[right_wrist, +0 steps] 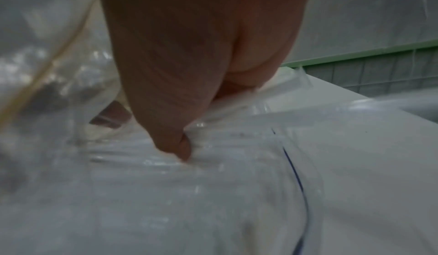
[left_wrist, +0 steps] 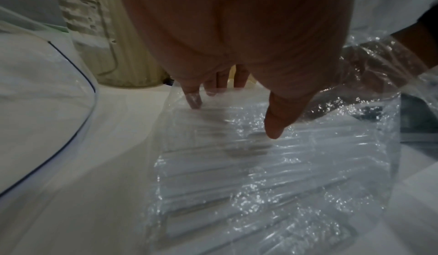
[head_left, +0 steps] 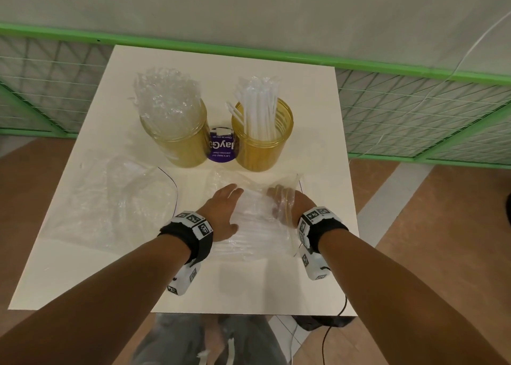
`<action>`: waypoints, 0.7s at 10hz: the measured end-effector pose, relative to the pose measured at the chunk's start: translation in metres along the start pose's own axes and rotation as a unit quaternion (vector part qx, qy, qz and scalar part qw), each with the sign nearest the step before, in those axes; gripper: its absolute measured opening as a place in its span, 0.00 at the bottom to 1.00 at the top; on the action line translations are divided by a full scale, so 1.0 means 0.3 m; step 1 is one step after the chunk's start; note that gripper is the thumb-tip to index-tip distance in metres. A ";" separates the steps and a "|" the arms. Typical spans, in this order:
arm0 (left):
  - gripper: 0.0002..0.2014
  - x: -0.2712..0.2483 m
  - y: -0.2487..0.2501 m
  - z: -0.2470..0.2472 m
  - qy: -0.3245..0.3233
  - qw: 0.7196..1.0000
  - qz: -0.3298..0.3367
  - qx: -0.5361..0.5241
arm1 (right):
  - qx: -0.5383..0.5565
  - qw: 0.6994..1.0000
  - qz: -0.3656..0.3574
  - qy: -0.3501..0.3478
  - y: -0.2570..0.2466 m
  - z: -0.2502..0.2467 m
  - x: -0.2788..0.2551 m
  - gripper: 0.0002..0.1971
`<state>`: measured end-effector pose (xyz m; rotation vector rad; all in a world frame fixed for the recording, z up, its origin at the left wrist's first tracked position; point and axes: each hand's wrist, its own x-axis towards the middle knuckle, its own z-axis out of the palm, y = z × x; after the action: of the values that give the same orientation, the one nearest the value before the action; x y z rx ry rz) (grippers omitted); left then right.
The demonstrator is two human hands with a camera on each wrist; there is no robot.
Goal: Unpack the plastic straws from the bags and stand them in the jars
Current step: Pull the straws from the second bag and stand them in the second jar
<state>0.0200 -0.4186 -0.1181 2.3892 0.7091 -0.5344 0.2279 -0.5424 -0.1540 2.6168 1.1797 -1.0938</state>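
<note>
Clear straw bag [head_left: 257, 221] flat on table [head_left: 312, 121], near edge, in front of both jars. Left hand [head_left: 222, 211] fingers [left_wrist: 193, 98] straight, pressing bag top. Right hand [head_left: 287, 201] inside bag mouth, film over it; grip can't tell, blurred.

A white table [head_left: 312, 110] holds two yellow jars [head_left: 177, 140] [head_left: 261, 143] with a purple cup [head_left: 221, 146] between them. Near the front lie a bag of straws [head_left: 257, 221] and an empty clear bag [head_left: 110, 198].
</note>
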 end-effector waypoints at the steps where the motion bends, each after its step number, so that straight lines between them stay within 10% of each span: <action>1: 0.47 -0.004 0.005 0.003 0.010 1.000 -0.003 0.016 | -0.048 0.999 -0.002 -0.009 0.025 0.039 0.050 0.25; 7: 0.33 -0.024 0.024 -0.014 0.029 0.990 -0.085 0.109 | -0.167 0.983 -0.076 -0.001 0.034 -0.132 -0.184 0.24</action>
<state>0.0194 -0.4236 -0.1083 2.5690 0.9273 -0.6443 0.2328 -0.5711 -0.0917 2.3024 1.4392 -0.8311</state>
